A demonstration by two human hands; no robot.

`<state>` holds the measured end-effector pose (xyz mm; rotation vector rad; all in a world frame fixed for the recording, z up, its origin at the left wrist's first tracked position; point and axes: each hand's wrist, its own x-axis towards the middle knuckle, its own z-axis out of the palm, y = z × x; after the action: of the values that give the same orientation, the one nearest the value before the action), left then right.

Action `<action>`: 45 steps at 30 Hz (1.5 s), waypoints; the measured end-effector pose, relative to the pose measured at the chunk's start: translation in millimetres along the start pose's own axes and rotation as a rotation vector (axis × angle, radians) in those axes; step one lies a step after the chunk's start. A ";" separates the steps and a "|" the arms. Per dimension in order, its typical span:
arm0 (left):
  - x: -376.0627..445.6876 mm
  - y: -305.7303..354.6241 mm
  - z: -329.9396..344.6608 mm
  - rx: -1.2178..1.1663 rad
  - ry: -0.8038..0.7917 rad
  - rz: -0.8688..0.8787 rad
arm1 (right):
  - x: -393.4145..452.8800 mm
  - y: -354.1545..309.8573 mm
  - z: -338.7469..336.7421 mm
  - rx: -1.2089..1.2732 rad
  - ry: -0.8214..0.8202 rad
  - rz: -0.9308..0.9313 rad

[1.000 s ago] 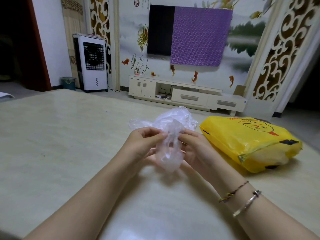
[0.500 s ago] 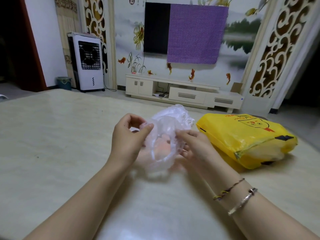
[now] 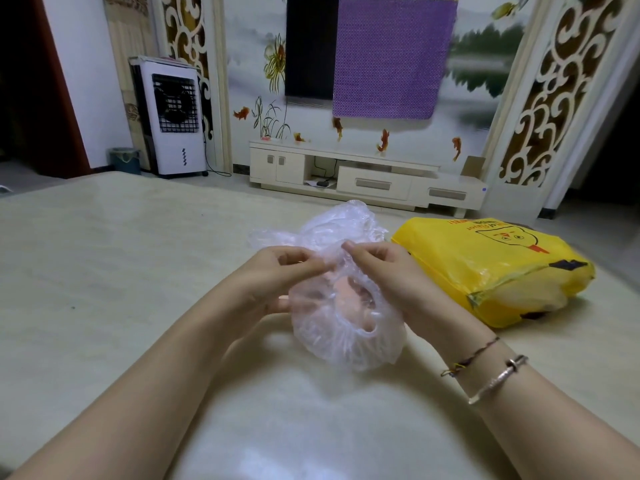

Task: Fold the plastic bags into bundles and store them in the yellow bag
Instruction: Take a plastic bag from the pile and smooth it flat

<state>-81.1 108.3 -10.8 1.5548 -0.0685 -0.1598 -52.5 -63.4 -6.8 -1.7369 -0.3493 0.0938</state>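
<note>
A: Head view, middle of the frame: what do the hands have?

B: Both are on one clear plastic bag (image 3: 346, 317). The left hand (image 3: 277, 275) has its fingers curled and pinches the film at the top; the right hand (image 3: 384, 271) pinches the same gathered edge just beside it, fingertips nearly meeting. The bag hangs below the pinch in a loose loop, over the table (image 3: 121, 271).

A: And the yellow bag?

B: The yellow bag (image 3: 485, 268) lies on its side at right of centre, just beside the right hand, its mouth not plainly visible.

A: What might go wrong?

B: I'd judge the film is slippery and springy; a light pinch could let the loop slide out and the bundle puff open.

A: Counts?

B: Two hands and one yellow bag. Behind the fingers sits more clear crumpled plastic; whether it's a second bag, I can't tell. Two bracelets (image 3: 485, 372) are on the right wrist.
</note>
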 end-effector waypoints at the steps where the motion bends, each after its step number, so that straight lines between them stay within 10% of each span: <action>1: 1.0 -0.9 1.0 -0.018 0.069 0.028 | 1.3 0.6 -0.2 -0.048 0.024 0.018; 11: 11.8 -6.0 -13.3 0.070 0.582 0.363 | 2.5 12.4 -4.7 0.182 0.108 0.216; 16: 7.5 -17.1 -14.4 0.493 0.629 0.304 | 22.8 30.6 -10.5 -0.288 0.389 0.064; 23: -1.5 -23.7 -13.7 1.247 0.546 0.071 | 21.1 46.7 -20.6 -0.797 0.326 -0.033; 28: 0.7 -18.7 -9.5 1.060 0.355 0.513 | 4.1 31.8 -26.0 -0.842 0.174 -0.313; 34: 3.8 -41.4 -3.5 1.312 -0.159 0.175 | -4.7 37.0 -16.8 -1.042 -0.393 -0.073; 45: 1.4 -32.8 -16.0 1.064 -0.072 0.256 | -9.6 30.1 -38.5 -0.913 -0.455 0.041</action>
<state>-79.3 123.7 -43.9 2.5757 -0.4673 0.0450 -46.4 -107.3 -29.7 -2.6260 -0.7717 0.4133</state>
